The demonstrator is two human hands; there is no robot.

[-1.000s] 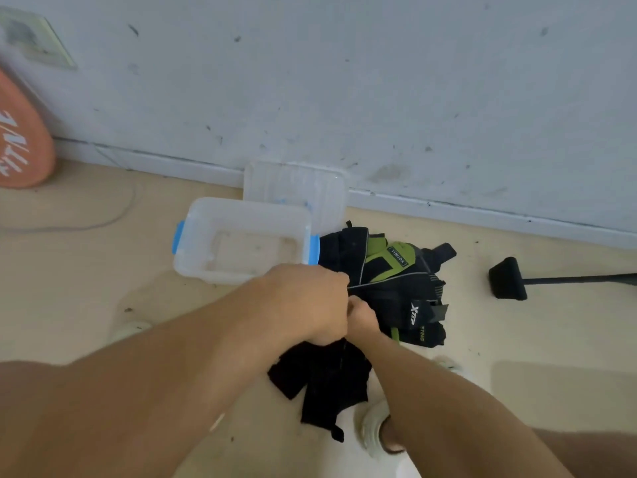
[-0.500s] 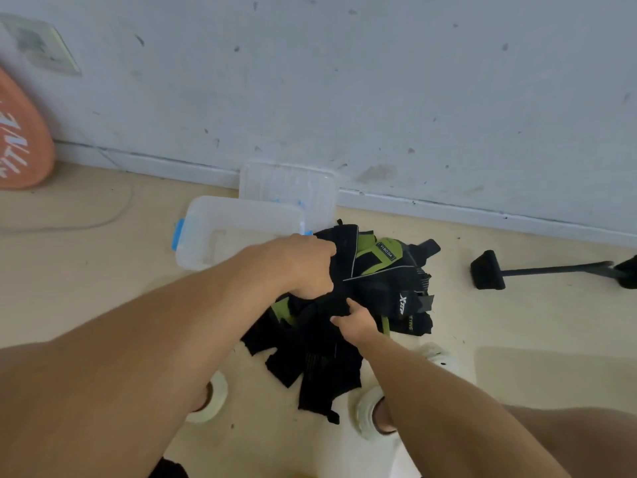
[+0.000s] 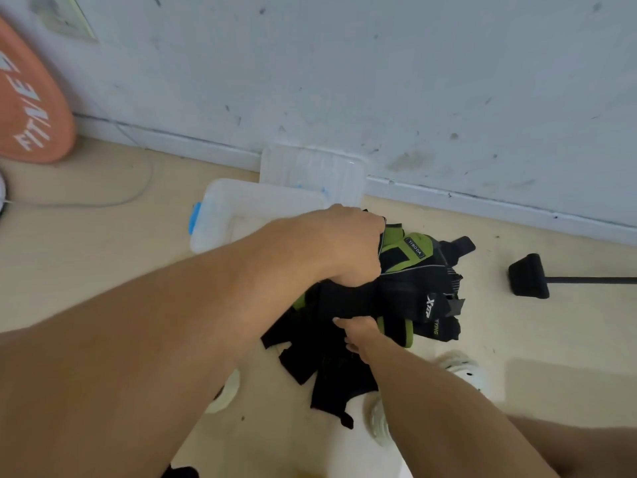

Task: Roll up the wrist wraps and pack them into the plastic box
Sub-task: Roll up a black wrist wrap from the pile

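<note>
Head view: the heap of black and green wrist wraps lies on the floor directly under both hands, and the clear plastic box sits at about ten o'clock from the heap, its near edge hidden behind the left forearm. The box lid leans on the wall at twelve o'clock. The black strap stretched between the hands runs roughly twelve to six. The left hand is nearer the box; its fingers curl down over the heap's top edge, gripping fabric. The right hand, at six o'clock of the heap, pinches the black strap, fingertips largely buried in the cloth.
</note>
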